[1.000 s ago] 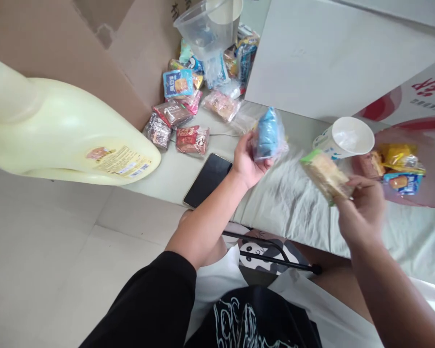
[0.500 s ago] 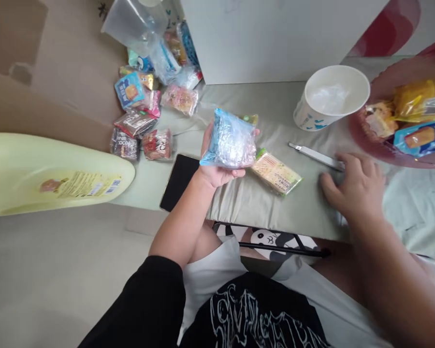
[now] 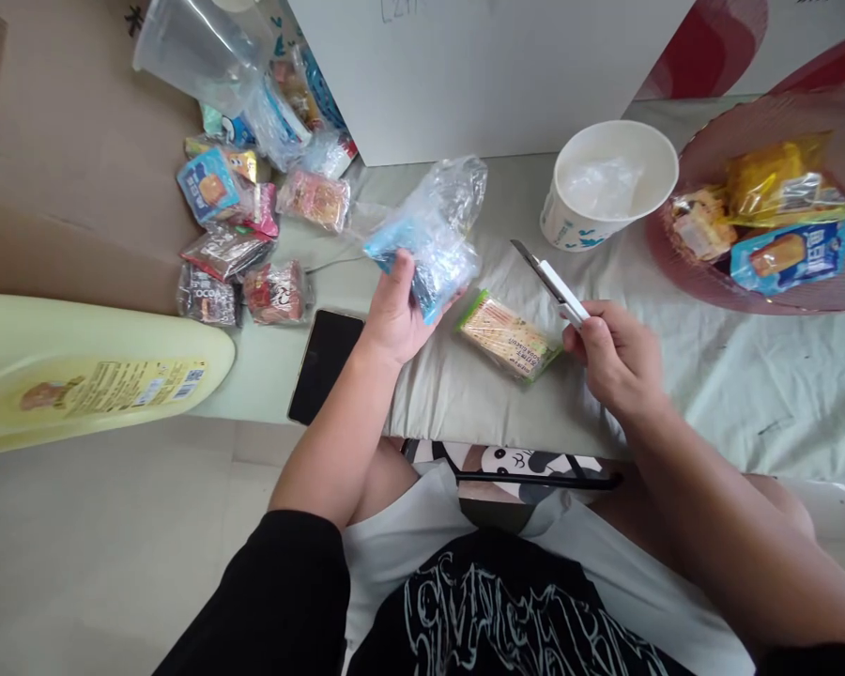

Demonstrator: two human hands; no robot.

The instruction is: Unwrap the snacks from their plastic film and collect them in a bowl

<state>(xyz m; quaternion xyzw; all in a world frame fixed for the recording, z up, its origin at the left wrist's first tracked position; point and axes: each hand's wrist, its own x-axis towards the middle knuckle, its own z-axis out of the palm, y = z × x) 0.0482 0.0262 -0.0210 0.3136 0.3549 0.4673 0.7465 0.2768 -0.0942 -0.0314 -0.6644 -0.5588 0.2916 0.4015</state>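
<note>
My left hand [image 3: 392, 310] is closed round a clear plastic bag with a blue packet inside [image 3: 429, 235], held a little above the cloth-covered table [image 3: 746, 376]. My right hand [image 3: 612, 357] grips the white handle of a small knife [image 3: 549, 277], whose blade points up and to the left. A green-edged packet of crackers [image 3: 508, 335] lies flat on the cloth between my two hands. A white paper cup [image 3: 606, 188] with a clear wrapper inside stands behind the knife.
Several snack packets [image 3: 253, 225] lie at the back left beside a clear plastic tub [image 3: 190, 47]. A black phone [image 3: 324, 361] rests near the table edge. A pink dish [image 3: 760, 282] with snacks sits at the right. A pale yellow jug [image 3: 91, 376] is at the left. A white box [image 3: 485, 75] stands behind.
My right hand set the cracker packet down on the cloth, reached to the knife and has picked it up. My left hand kept hold of the bag and tilted it.
</note>
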